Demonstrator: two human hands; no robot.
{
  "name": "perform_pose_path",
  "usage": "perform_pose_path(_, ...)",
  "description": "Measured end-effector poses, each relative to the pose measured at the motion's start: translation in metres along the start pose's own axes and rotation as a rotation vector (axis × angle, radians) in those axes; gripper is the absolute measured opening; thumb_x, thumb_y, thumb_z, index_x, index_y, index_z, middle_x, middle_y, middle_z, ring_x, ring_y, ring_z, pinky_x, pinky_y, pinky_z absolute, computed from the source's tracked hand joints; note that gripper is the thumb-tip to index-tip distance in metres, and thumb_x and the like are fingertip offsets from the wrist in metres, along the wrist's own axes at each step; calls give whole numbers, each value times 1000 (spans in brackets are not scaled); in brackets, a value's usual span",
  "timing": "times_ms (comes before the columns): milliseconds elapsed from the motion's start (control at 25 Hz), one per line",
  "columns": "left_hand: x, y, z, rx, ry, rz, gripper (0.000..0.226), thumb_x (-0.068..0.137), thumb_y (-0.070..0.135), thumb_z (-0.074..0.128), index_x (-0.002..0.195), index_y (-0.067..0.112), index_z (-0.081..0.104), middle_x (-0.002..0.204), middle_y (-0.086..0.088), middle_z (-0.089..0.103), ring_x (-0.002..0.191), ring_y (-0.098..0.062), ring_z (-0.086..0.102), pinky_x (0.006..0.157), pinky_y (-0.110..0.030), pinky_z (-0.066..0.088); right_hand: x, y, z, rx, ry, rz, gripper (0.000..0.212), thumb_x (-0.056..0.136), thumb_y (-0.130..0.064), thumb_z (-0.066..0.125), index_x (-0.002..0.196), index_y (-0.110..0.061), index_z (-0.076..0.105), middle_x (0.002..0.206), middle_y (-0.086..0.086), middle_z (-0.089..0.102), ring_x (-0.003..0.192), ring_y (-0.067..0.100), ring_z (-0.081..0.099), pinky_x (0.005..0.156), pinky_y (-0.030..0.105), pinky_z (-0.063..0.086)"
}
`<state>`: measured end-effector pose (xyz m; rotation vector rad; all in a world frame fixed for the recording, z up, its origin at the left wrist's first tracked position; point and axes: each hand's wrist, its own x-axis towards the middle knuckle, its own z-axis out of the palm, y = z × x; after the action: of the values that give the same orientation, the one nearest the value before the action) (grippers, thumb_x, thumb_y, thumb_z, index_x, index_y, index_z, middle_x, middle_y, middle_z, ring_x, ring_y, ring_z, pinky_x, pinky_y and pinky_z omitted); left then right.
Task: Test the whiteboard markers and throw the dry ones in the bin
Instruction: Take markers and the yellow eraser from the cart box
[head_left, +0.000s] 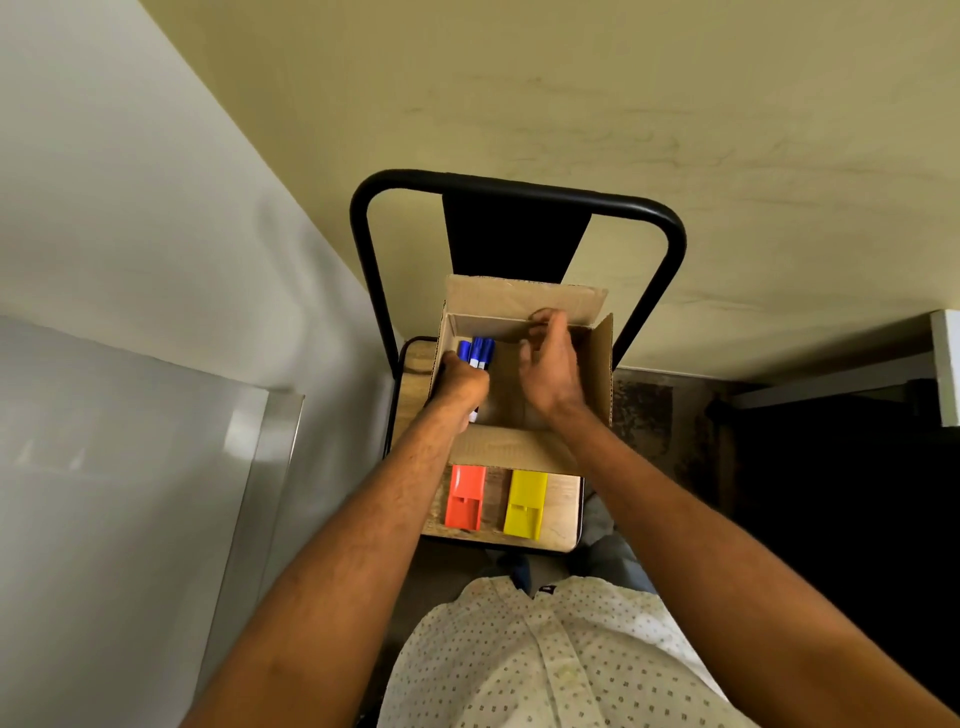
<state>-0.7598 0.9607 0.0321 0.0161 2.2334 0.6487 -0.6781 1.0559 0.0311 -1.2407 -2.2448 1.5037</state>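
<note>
**Markers gripped in the box, left hand**

The left hand (464, 385) reaches into the open cardboard box (602, 364) at its left wall, its grip curled round a bundle of blue-capped markers (477, 352). The caps stick out beyond the knuckles toward the box's far wall and a white barrel end shows below the hand, so the markers' long axis runs near-to-far. The right hand (551, 373) hovers over the middle of the box, grip spread and holding nothing, just right of the markers. The box sits on a small worktop; at the worktop's near edge lie an orange holder (464, 499) and a yellow holder (525, 503), side by side. A whiteboard (130, 415) stands to the left. No bin is in view. Judged from this, the markers are ready to lift out for testing, with the left hand nearer.
</note>
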Motion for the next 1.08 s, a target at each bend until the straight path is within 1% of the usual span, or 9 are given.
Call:
perform_pose_path(160, 6, -1, 3, -79, -31, -75, 43, 97, 6, 45, 139, 12, 39, 110, -10, 56, 87, -23, 53, 52, -29, 36, 3, 10, 30, 202, 44, 117, 25, 103, -3, 54, 127, -10, 50, 113, 0, 63, 104, 15, 62, 93, 34, 55)
perform_pose_path(320, 12, -3, 4, -160, -25, -97, 40, 96, 4, 45, 136, 11, 44, 116, -15, 60, 89, -23, 55, 52, -29, 36, 10, 21, 49, 336, 26, 300, 26, 105, -13, 56, 131, -14, 57, 118, -1, 65, 104, 13, 60, 93, 34, 52)
perform_pose_path(440, 14, -6, 4, -164, -17, -86, 37, 98, 2, 42, 133, 10, 47, 107, -11, 57, 79, -17, 51, 52, -28, 33, 18, 21, 58, 511, 22, 446, 5, 104, -26, 60, 108, -23, 62, 106, 5, 68, 89, 17, 59, 77, 32, 51)
perform_pose_path(560, 20, -11, 5, -169, -3, -83, 37, 98, 2, 43, 133, 10, 48, 112, -11, 59, 87, -20, 54, 54, -26, 36, 24, 14, 58, 533, -88, 586, 16, 106, -41, 52, 97, -30, 59, 104, 5, 67, 93, 19, 61, 90, 38, 51)
perform_pose_path(640, 24, -13, 7, -175, 13, -75, 37, 97, 1, 44, 132, 8, 48, 117, -14, 61, 92, -22, 55, 54, -24, 37, 31, 14, 59, 521, -142, 635, 23, 107, -44, 49, 103, -26, 62, 111, 7, 70, 105, 24, 64, 98, 43, 50)
perform_pose_path(720, 25, -12, 9, -171, 14, -78, 35, 95, -1, 46, 129, 6, 50, 117, -16, 62, 91, -23, 57, 53, -24, 37, 37, 14, 61, 546, -162, 680, 26, 107, -36, 52, 113, -15, 67, 117, 10, 73, 110, 27, 67, 94, 40, 54)
perform_pose_path(800, 27, -11, 9, -175, 8, -88, 33, 94, -2, 47, 126, 2, 53, 115, -16, 63, 91, -24, 59, 58, -23, 40, 40, 13, 62, 510, -177, 722, 18, 105, -22, 56, 113, -10, 68, 115, 12, 73, 104, 26, 67, 83, 35, 55)
perform_pose_path(920, 31, -13, 11, -196, -20, -94, 32, 93, -6, 48, 121, 2, 59, 110, -12, 66, 92, -24, 64, 56, -23, 44, 41, 14, 62, 418, -194, 704, 24, 101, -4, 61, 123, -3, 67, 113, 15, 72, 93, 21, 65, 94, 37, 57)
perform_pose_path(1080, 35, -13, 9, -283, -63, -116, 21, 94, -4, 49, 98, 9, 65, 94, -12, 69, 79, -22, 64, 57, -25, 46, 39, 14, 57, 387, -219, 661, 35, 95, 5, 66, 130, 3, 63, 121, 19, 69, 97, 23, 63, 85, 32, 55)
